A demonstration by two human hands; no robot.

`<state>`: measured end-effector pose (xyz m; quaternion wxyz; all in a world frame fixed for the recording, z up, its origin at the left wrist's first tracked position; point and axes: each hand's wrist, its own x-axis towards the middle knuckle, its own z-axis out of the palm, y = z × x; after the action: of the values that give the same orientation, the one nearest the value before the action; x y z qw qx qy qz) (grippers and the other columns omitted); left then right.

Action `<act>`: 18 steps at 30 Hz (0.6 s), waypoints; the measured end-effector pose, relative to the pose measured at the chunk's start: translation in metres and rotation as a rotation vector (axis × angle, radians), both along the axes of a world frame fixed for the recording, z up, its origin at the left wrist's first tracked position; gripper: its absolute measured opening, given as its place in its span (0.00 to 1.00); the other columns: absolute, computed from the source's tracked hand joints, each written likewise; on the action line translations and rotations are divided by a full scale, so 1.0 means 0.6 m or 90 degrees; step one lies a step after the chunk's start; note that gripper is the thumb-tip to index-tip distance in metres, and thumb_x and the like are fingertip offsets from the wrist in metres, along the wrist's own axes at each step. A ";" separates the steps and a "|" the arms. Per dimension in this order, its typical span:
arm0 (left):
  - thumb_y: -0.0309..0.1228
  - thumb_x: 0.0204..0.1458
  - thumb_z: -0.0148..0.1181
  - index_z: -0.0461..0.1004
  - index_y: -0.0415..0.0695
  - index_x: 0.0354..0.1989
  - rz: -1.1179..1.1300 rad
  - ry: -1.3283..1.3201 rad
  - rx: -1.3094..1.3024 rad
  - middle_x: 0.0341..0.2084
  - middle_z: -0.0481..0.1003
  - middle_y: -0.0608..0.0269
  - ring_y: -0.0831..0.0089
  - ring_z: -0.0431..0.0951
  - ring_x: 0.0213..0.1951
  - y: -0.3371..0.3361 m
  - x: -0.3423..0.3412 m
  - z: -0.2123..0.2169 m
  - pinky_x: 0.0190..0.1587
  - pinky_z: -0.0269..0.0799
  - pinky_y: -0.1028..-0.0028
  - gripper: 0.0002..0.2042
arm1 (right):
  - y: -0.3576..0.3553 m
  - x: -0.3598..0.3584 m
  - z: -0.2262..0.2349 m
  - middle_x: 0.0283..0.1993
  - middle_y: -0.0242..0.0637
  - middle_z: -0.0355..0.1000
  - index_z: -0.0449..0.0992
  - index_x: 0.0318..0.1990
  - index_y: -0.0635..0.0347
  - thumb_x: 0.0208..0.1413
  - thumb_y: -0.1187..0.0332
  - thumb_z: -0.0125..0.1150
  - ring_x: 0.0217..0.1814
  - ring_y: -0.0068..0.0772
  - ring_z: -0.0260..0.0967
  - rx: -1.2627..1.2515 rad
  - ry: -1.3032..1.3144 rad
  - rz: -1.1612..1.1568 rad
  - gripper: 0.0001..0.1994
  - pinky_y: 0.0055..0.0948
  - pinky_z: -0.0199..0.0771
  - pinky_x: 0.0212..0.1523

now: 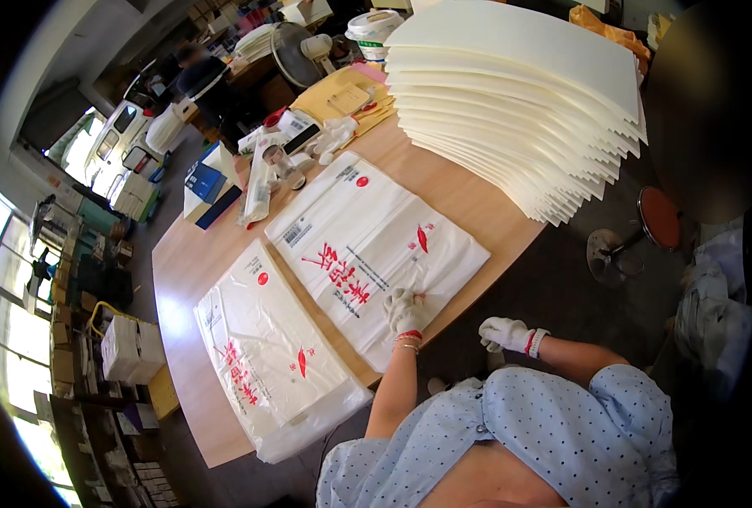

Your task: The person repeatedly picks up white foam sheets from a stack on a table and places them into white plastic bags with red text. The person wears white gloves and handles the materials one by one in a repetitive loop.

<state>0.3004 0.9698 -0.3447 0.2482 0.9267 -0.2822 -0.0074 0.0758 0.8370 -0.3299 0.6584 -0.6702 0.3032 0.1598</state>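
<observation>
My left hand [404, 311], in a white knit glove, rests on the near edge of a flat white plastic bag [376, 245] with red and black print. Its fingers are curled and pinch the bag's film, which wrinkles beside them. The bag lies flat on the wooden table. To its left, a thicker pile of similar printed plastic bags [278, 372] reaches over the table's near edge. My right hand [509, 334], also gloved, hangs off the table in front of my body. Its fingers are folded together, and nothing shows in them.
A tall fanned stack of cream sheets [511, 93] fills the far right of the table [486, 190]. Toward the back are a blue box [211, 182], a clear jar [283, 165], yellow envelopes [342, 97] and a white tub [373, 32]. A round stool [659, 218] stands at right.
</observation>
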 end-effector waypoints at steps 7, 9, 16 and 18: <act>0.42 0.50 0.51 0.77 0.49 0.32 -0.015 0.345 0.010 0.24 0.77 0.56 0.61 0.76 0.27 0.012 0.038 0.090 0.33 0.68 0.66 0.12 | -0.005 0.094 0.015 0.34 0.35 0.72 0.71 0.42 0.60 0.58 0.60 0.52 0.29 0.24 0.70 0.233 -0.116 -0.011 0.13 0.27 0.74 0.31; 0.42 0.50 0.51 0.77 0.48 0.32 -0.083 0.203 -0.015 0.24 0.76 0.55 0.66 0.76 0.27 0.010 0.047 0.096 0.33 0.68 0.66 0.13 | 0.014 0.173 -0.009 0.34 0.33 0.73 0.72 0.43 0.59 0.57 0.61 0.53 0.29 0.23 0.70 0.388 -0.188 -0.101 0.12 0.27 0.72 0.30; 0.34 0.58 0.49 0.69 0.42 0.27 0.052 0.557 -0.720 0.22 0.72 0.65 0.74 0.71 0.23 0.023 0.169 0.101 0.27 0.70 0.75 0.11 | -0.025 0.280 0.002 0.35 0.33 0.73 0.74 0.43 0.61 0.53 0.66 0.55 0.33 0.32 0.70 -0.303 -0.330 -0.036 0.12 0.28 0.72 0.38; 0.30 0.57 0.49 0.70 0.39 0.35 0.155 0.631 -0.680 0.24 0.72 0.65 0.75 0.71 0.25 0.037 0.213 0.113 0.30 0.70 0.77 0.07 | -0.078 0.246 -0.018 0.37 0.37 0.73 0.73 0.44 0.62 0.52 0.68 0.54 0.36 0.38 0.70 -0.669 -0.285 0.080 0.13 0.29 0.72 0.40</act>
<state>0.4282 0.9919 -0.2767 0.7629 0.5924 0.0029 -0.2588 0.2236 0.7902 -0.3407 0.2744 -0.9415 0.1549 -0.1194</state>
